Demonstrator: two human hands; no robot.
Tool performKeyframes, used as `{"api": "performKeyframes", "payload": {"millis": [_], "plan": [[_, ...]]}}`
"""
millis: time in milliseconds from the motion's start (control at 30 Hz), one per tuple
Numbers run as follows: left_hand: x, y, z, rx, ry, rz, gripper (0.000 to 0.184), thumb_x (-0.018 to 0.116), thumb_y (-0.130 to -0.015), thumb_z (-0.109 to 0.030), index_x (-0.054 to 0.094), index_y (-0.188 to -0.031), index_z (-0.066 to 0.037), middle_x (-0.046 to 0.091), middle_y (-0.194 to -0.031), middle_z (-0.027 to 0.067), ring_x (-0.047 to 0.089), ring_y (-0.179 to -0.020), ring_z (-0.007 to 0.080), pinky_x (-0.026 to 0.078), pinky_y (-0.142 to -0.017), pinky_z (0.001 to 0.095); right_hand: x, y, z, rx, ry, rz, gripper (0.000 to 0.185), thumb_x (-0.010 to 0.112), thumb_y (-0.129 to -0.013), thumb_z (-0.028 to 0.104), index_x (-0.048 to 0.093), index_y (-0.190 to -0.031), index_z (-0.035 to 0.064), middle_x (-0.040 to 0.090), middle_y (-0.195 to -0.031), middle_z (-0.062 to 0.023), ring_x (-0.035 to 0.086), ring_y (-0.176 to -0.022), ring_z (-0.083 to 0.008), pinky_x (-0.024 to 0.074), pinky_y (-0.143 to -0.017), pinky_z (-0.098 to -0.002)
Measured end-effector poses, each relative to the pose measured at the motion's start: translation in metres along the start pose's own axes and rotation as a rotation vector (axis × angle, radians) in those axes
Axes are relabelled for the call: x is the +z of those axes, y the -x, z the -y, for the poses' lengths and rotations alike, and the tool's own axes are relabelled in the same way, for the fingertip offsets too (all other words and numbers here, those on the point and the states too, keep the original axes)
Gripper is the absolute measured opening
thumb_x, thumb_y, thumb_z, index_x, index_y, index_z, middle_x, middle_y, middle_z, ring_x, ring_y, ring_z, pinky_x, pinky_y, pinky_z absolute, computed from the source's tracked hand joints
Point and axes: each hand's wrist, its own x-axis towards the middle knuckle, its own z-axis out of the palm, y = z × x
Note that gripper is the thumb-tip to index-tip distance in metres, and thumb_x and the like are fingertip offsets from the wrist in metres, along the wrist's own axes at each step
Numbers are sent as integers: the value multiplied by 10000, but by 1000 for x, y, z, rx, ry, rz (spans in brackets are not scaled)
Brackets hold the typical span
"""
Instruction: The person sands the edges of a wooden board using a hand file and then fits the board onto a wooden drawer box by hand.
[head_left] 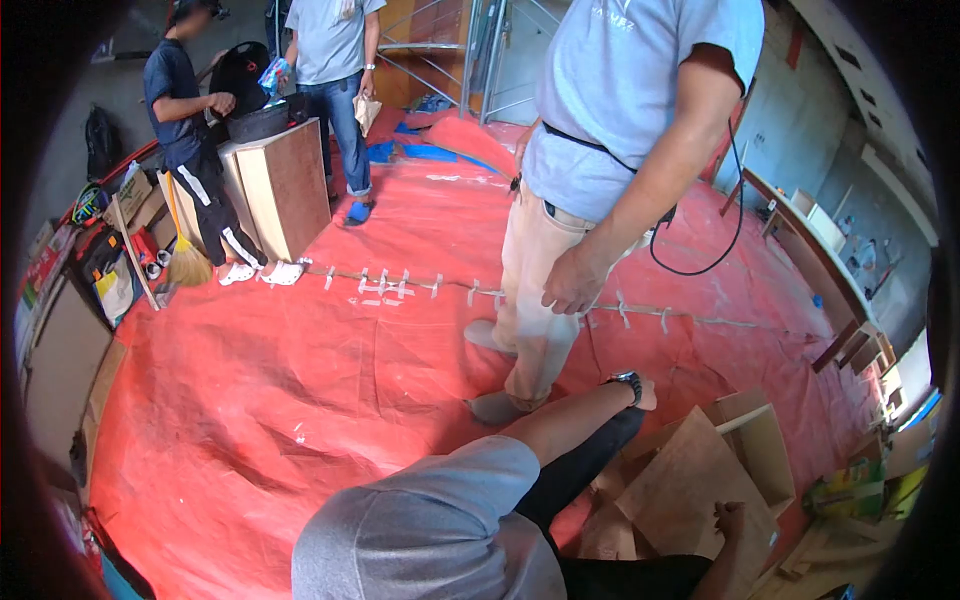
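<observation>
My left arm reaches across from a grey sleeve, a dark watch (628,383) on its wrist. My left hand (648,393) rests by my raised knee, its fingers hidden from view. Lower down, my right hand (732,519) has its fingers curled in front of a thin brown board (690,480); what they hold, if anything, is too small to make out. The board leans at a slant against an open cardboard box (758,440). Crumpled brown packing material (606,535) lies between my dark-trousered legs and the board.
A person (600,170) in beige trousers stands close in front of me. Two other people are by a wooden cabinet (285,190) with a black tub (257,122) on top. Red sheeting (250,400) with a taped seam covers the floor. Wood scraps (835,550) lie at lower right.
</observation>
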Motion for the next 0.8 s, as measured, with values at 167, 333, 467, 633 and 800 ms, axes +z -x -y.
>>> {"api": "performKeyframes", "payload": {"millis": [167, 333, 467, 633, 800], "plan": [[4, 1, 2, 2, 85, -28, 546, 519, -851, -311, 687, -1286, -27, 636, -1368, 232, 643, -1204, 442, 512, -979, 654, 6, 1, -14, -129, 49, -141, 247, 714, -900, 159, 641, -846, -70, 662, -729, -160, 643, -541, -210, 532, -443, -382], [-19, 26, -4, -52, 87, 4, 545, 514, -842, -293, 687, -1282, -22, 641, -1350, 248, 628, -1237, 427, 503, -1007, 624, 7, 8, -8, -99, 33, -212, 171, 684, -854, 84, 647, -878, -82, 647, -734, -171, 671, -581, -234, 538, -453, -380], [-3, 7, 1, -27, 124, -32, 574, 515, -846, -308, 671, -1303, 1, 647, -1348, 238, 614, -1268, 410, 512, -1023, 556, 8, 4, -3, -91, 85, -227, 173, 684, -837, 58, 647, -985, -25, 639, -912, -161, 668, -680, -244, 556, -536, -396], [-14, 25, -2, -22, 111, -18, 562, 520, -858, -321, 673, -1314, -29, 663, -1340, 203, 615, -1242, 452, 513, -998, 608, 12, -2, -10, -232, 52, -357, 118, 682, -807, 35, 638, -863, -59, 634, -717, -163, 652, -551, -238, 532, -429, -381], [6, -8, 8, 79, -35, 25, 521, 513, -867, -315, 703, -1279, -58, 654, -1349, 204, 632, -1204, 460, 533, -932, 650, 2, 10, 14, -79, 2, -185, 187, 697, -822, 83, 624, -835, -89, 656, -732, -164, 663, -540, -238, 536, -435, -381]]}}
